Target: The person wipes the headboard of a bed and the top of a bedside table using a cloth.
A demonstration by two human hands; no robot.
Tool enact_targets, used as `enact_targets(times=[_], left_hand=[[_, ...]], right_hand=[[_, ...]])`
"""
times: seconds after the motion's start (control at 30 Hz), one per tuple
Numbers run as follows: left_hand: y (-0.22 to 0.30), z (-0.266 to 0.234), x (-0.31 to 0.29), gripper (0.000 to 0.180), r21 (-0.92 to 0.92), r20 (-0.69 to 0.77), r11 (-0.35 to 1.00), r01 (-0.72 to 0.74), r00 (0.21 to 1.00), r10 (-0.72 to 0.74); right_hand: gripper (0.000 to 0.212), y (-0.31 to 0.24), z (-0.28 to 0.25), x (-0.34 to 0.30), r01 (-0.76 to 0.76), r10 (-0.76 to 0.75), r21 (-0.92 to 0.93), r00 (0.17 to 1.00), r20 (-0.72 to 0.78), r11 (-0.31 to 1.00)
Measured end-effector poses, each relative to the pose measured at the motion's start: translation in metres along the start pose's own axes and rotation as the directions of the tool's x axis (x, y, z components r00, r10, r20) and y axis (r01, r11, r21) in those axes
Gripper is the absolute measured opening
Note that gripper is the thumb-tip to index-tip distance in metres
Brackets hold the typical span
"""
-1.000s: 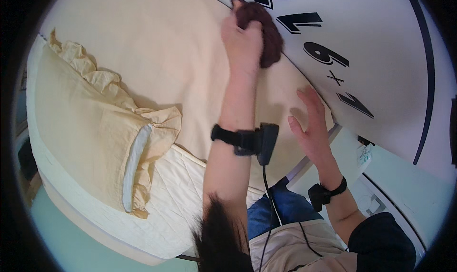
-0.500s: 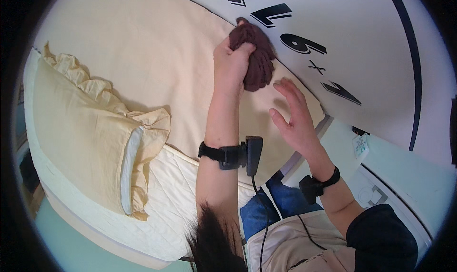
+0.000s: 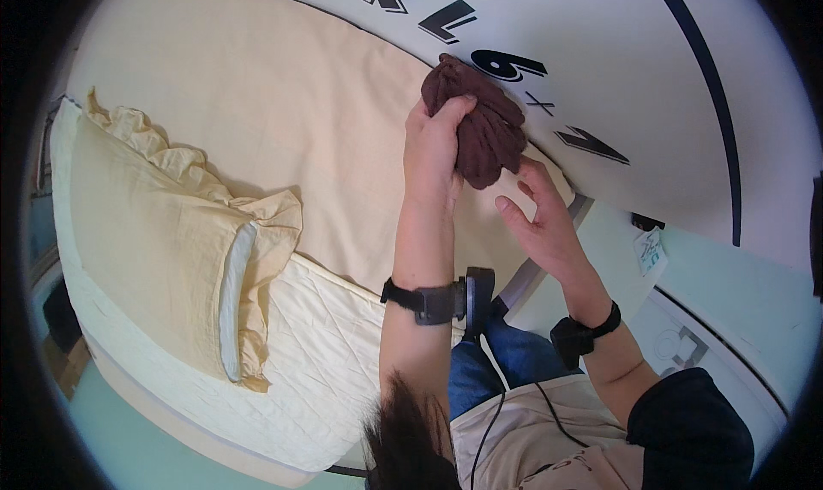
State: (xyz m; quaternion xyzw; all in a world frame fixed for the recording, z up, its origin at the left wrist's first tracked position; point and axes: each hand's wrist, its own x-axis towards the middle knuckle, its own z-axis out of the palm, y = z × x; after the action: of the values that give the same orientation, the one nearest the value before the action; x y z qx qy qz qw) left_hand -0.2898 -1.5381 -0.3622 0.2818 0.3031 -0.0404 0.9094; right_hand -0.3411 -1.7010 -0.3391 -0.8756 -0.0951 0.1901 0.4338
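Observation:
A bunched dark brown cloth (image 3: 489,134) is gripped in my left hand (image 3: 435,143), its thumb pressed over the folds and its other fingers mostly hidden. The cloth is up against the white panel with black markings, at the far edge of the bed. Just right of the cloth's lower end is my right hand (image 3: 549,233), open with thumb and fingers apart. Its fingertips come close to the cloth; whether they touch I cannot tell. Below both hands lies the cream bed sheet (image 3: 300,104).
A pale yellow pillow (image 3: 163,233) with ruffled edges lies at the left on a quilted white pad (image 3: 317,344). The white panel (image 3: 634,78) rises along the far right. Black straps with small devices sit on both wrists, and a cable hangs by my lap.
My left hand has moved right and slightly nearer with the cloth. My right hand is now closer to the cloth. The view has shifted a little, so the panel's markings appear farther left.

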Motion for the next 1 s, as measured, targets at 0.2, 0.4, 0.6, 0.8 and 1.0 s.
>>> enact_targets(times=[0.2, 0.4, 0.6, 0.8, 1.0], left_hand=[[-0.004, 0.013, 0.0, 0.027, -0.029, 0.051, 0.998, -0.049, 0.997, 0.051], [0.005, 0.035, -0.019, 0.029, 0.034, 0.071, 0.995, -0.097, 0.993, 0.094], [-0.002, 0.052, -0.04, 0.039, 0.157, 0.188, 0.956, -0.249, 0.958, 0.218], [-0.007, 0.054, -0.046, 0.046, 0.083, 0.077, 0.973, -0.214, 0.975, 0.208], [-0.005, 0.058, -0.037, 0.042, 0.102, 0.077, 0.974, -0.202, 0.978, 0.195]], right_hand=[[0.047, 0.006, 0.0, -0.009, 0.011, -0.011, 0.045, 1.0, 0.005, 0.999], [0.05, 0.006, -0.001, -0.015, -0.011, 0.012, 0.077, 1.0, -0.004, 0.997], [0.05, 0.012, -0.011, -0.021, -0.027, 0.027, -0.003, 0.997, 0.074, 1.0], [0.051, 0.008, -0.015, -0.026, -0.01, 0.009, 0.023, 0.999, 0.037, 1.0], [0.053, 0.016, -0.016, -0.027, -0.082, 0.074, 0.173, 0.996, 0.05, 0.982]])
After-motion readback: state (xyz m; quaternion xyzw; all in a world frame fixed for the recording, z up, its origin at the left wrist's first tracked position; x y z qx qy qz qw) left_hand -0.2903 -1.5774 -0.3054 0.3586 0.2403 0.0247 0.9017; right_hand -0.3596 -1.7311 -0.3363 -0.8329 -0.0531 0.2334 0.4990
